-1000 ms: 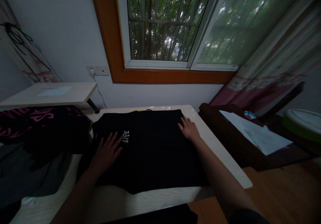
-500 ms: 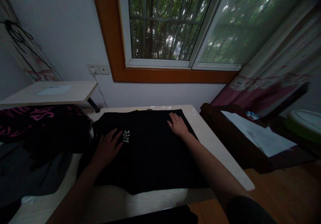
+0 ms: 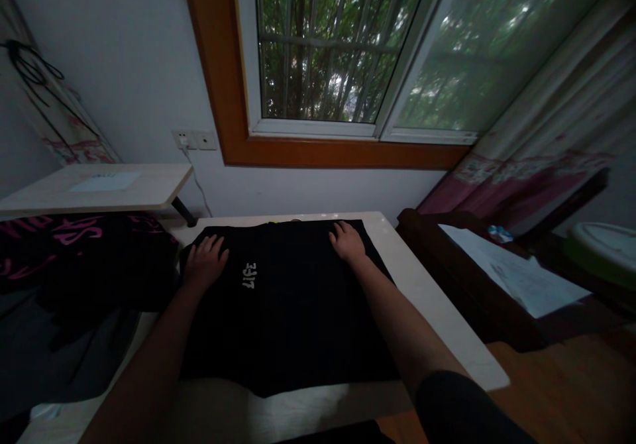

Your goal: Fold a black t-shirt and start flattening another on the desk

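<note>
Lying flat on the pale table (image 3: pixel 442 318), the black garment (image 3: pixel 293 325) occupies the work area, its white print (image 3: pixel 249 276) at 10 o'clock from its middle; clock positions below are read from that middle, with 12 toward the window (image 3: pixel 322 66). Hands are set well apart, both on the cloth: the left hand (image 3: pixel 205 257) at 10 o'clock near the side edge, the right hand (image 3: pixel 348 240) at 1 o'clock near the far edge; fingers are bent, and whether either pinches fabric cannot be told. Obstructions: dark clothing with pink lettering (image 3: pixel 79 238) at 9 o'clock, just beside the garment and crowding the left forearm; a grey garment (image 3: pixel 64 358) at 8; a raised shelf (image 3: pixel 154 182) at 10, bearing a paper sheet (image 3: pixel 105 181) and standing on a black leg (image 3: pixel 184 212); a wall socket (image 3: pixel 193 140) with a cord (image 3: pixel 199 189) at 11. At 2 o'clock stands dark wooden furniture (image 3: pixel 467 291), apart from the garment, carrying white paper (image 3: pixel 511 272); the curtain (image 3: pixel 501 146) hangs behind it; both forearms hide parts of the cloth.
</note>
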A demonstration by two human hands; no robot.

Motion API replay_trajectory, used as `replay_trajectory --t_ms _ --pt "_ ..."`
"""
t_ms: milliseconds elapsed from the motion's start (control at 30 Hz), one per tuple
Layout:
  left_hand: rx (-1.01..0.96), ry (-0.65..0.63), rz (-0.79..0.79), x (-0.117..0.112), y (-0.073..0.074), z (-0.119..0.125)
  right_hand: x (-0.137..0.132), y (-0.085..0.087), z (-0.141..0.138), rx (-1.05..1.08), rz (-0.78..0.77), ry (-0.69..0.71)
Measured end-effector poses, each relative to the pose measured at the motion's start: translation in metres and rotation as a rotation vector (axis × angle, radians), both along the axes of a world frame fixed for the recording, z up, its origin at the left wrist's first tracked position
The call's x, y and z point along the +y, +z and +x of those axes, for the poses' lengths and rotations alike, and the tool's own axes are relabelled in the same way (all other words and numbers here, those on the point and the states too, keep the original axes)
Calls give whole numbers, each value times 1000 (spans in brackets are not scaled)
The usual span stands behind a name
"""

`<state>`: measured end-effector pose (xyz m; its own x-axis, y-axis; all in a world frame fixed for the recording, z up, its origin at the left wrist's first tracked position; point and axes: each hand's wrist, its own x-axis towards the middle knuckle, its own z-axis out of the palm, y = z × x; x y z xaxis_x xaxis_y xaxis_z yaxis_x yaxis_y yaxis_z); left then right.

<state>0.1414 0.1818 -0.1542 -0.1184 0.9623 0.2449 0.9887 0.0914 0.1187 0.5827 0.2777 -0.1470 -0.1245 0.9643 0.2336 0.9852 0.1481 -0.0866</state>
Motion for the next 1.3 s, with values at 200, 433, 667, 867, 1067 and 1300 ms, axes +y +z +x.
replay_trajectory --t_ms 200,433,667,867,1067,1300 --pt "11 9 -40 1 -3 -3 14 -5 7 -18 -63 -45" --pt "55 29 -111 3 -6 -4 17 -3 20 -42 -135 -63" --pt "49 48 -157 4 -2 -2 -12 16 -29 -31 -76 -60" --pt "43 43 -164 4 0 -2 -100 14 -108 47 -104 308" --pt "19 58 -172 5 -3 -3 -156 8 -112 65 -55 392" --pt "27 52 -173 6 -4 -4 -152 2 -33 29 -52 232"
